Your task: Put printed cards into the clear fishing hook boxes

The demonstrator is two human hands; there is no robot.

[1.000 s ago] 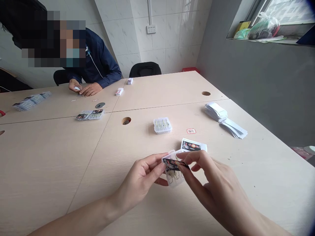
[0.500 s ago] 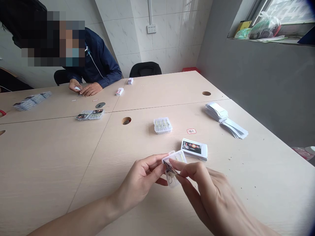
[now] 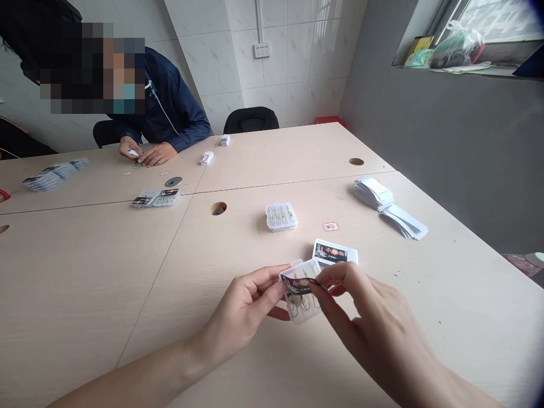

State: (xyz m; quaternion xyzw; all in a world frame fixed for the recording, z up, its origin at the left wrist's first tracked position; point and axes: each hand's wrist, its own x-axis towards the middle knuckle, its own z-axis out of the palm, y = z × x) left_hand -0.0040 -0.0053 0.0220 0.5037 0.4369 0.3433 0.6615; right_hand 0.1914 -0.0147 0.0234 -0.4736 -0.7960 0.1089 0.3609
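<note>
My left hand (image 3: 250,303) grips a clear plastic box (image 3: 304,314) of fish hooks by its left side, the thumb on top. Across the lid lies a black printed label (image 3: 297,284), its left end by my left thumb. My right hand (image 3: 361,306) pinches the label's right end between thumb and forefinger, with that end curling up off the lid. Just behind the box, partly covered by my right hand, sits a stack of label sheets (image 3: 334,252). Farther back stands another pile of clear hook boxes (image 3: 281,216).
A small red-edged sticker (image 3: 330,226) lies right of the box pile. White paper strips (image 3: 374,192) are heaped at the right. Labelled boxes (image 3: 156,198) lie at the left near a cable hole (image 3: 218,208). Across the table a person in a dark blue jacket (image 3: 176,96) handles something small.
The label has gone from angled and edge-on to stretched flat across the lid. My right hand has shifted slightly right and pinches its end. My left hand keeps its hold.
</note>
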